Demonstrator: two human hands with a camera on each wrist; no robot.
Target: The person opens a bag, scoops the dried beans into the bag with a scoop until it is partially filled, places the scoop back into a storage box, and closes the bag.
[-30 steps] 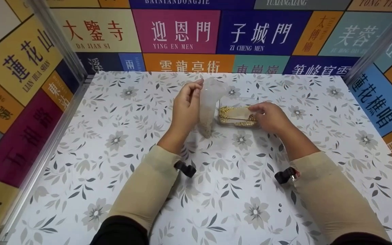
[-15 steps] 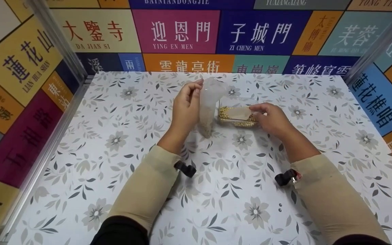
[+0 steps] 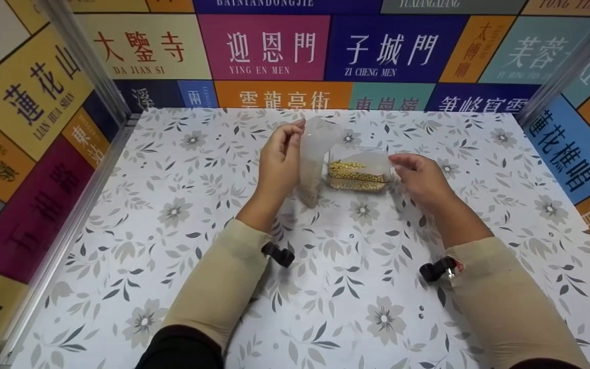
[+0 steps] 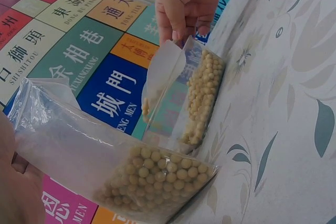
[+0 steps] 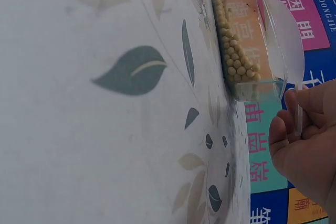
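My left hand (image 3: 280, 159) holds a clear zip bag (image 3: 314, 154) upright by its upper side. Pale yellow soybeans (image 4: 152, 177) fill the bag's lower end. Right of the bag stands a clear rectangular box (image 5: 262, 92) holding more soybeans (image 5: 239, 61). My right hand (image 3: 420, 177), at the box's right end, pinches the thin handle of a white plastic scoop (image 4: 165, 64) between thumb and fingers. The scoop's blade reaches over the box. A few beans show at its tip in the left wrist view.
The table (image 3: 325, 292) has a white cloth with grey flowers and leaves. Panels with coloured lettering (image 3: 264, 46) rise behind it and at both sides. A black wrist mount (image 3: 278, 254) sits on each sleeve.
The right hand has shifted right and drawn the scoop up from among the beans towards the box's right side. The left hand and bag stay in place.
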